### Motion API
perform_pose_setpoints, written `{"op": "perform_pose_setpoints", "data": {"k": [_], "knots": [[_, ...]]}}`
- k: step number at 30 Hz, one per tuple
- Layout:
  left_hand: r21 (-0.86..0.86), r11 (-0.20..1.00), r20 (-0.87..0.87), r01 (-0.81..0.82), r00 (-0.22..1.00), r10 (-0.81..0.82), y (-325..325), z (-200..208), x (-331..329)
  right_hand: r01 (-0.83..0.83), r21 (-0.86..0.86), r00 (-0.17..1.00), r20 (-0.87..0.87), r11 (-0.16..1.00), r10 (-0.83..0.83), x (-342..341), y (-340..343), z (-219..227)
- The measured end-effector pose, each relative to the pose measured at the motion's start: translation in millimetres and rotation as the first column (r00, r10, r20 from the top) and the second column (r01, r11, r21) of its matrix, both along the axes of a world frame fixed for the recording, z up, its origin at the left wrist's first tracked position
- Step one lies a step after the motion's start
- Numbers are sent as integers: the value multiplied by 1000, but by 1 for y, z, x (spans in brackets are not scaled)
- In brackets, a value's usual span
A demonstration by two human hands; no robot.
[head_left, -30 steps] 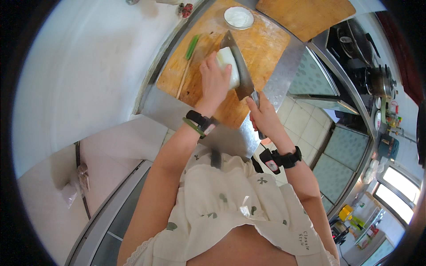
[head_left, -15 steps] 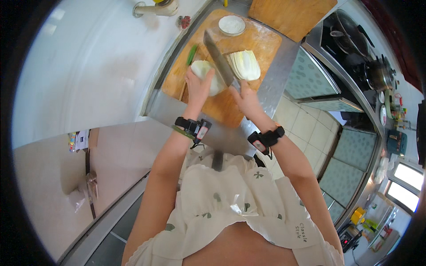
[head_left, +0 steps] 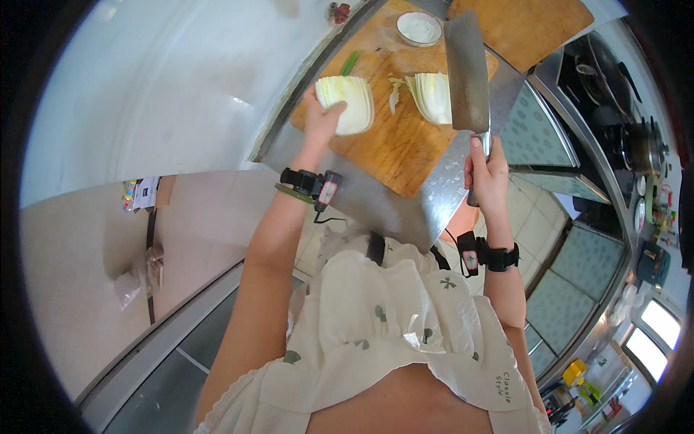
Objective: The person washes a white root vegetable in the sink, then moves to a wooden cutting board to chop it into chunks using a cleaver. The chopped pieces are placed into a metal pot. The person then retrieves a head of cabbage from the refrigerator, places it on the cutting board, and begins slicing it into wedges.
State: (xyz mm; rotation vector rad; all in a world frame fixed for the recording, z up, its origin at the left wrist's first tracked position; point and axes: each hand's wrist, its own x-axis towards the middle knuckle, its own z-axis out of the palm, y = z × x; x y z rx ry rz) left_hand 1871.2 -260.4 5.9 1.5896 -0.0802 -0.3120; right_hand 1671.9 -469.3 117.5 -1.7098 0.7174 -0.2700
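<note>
My left hand [head_left: 322,119] grips a stack of pale napa cabbage leaves [head_left: 347,105], thumb on top, at the left side of the wooden cutting board [head_left: 397,155]. Gripped by its metal handle, a broad cleaver [head_left: 468,69] is in my right hand [head_left: 489,177] past the board's right edge, its blade pointing away from me. A second cabbage stack [head_left: 435,98] lies on the board just left of the blade, partly behind it. Small cabbage scraps [head_left: 395,96] lie between the two stacks. Behind the left stack is a green vegetable piece [head_left: 350,63].
A bowl [head_left: 419,43] of white powder stands at the board's far end. Another wooden board [head_left: 531,29] is at the back right. The metal counter [head_left: 390,213] borders the near side, a white wall [head_left: 181,94] the left. Right are cabinets and a stove with pots [head_left: 643,145].
My right hand has carried the cleaver right, away from the left cabbage piece. My left hand has turned that piece so its layered leaf edges show. The whole view has shifted slightly.
</note>
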Motion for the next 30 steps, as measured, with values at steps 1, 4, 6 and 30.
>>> {"op": "perform_pose_setpoints", "data": {"k": [1,4,6,30], "knots": [[41,999,34,-8,999,7,3,-2,6,23,14,1000,-4,1000,-23,-2,-2,0],[385,922,244,-53,969,-46,9,-6,18,64,17,997,-43,998,-63,-7,-9,-3],[444,895,228,-55,972,-53,14,-4,24,84,16,996,-42,996,-84,-11,-12,-6],[197,776,-329,599,786,-523,-139,19,22,134,-160,937,-302,978,-178,-41,-37,-21]]}}
